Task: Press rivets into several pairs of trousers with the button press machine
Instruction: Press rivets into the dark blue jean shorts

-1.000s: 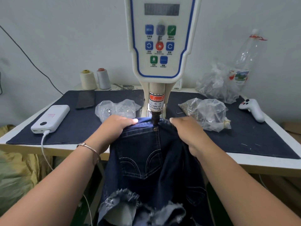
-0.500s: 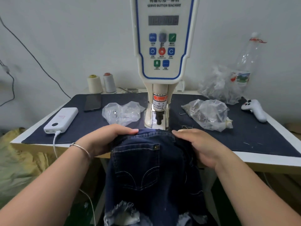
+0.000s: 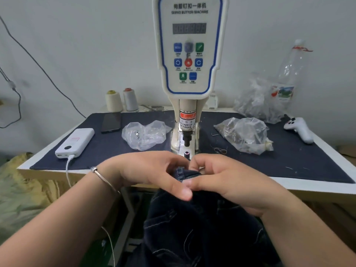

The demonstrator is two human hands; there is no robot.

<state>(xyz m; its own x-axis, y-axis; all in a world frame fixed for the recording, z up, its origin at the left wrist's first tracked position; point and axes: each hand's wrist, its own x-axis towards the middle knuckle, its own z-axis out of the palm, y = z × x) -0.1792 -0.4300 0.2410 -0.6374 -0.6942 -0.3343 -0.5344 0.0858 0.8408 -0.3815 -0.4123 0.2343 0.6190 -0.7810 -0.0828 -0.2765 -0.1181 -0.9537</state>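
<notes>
Two thread cones (image 3: pixel 121 100) stand at the back of the table (image 3: pixel 325 186), upper left of centre, beside a dark phone (image 3: pixel 111 122) lying flat on the navy cloth mat (image 3: pixel 300 160). A white power bank (image 3: pixel 75 142) sits near the left table edge with a cable running off it. Left of the machine's column lies a clear plastic bag (image 3: pixel 145 136) with small metal pieces inside; right of it lies a fuller crumpled bag (image 3: pixel 245 135), and behind that another bag and an empty plastic bottle (image 3: pixel 289 72) against the wall. A white game controller (image 3: pixel 298 129) rests at the far right. The button press machine (image 3: pixel 189 54) rises in the centre, its punch (image 3: pixel 186 138) raised above the small lower die (image 3: pixel 186 153), with nothing between them. Just in front of the die, both hands meet over the bunched edge of the dark denim trousers (image 3: pixel 202 228), which hang below the table's front edge. The left hand (image 3: pixel 146 170) curls its fingers round the fabric, thumb pressed on top. The right hand (image 3: pixel 231 182) pinches the same fold, fingers bent toward the left hand's.
</notes>
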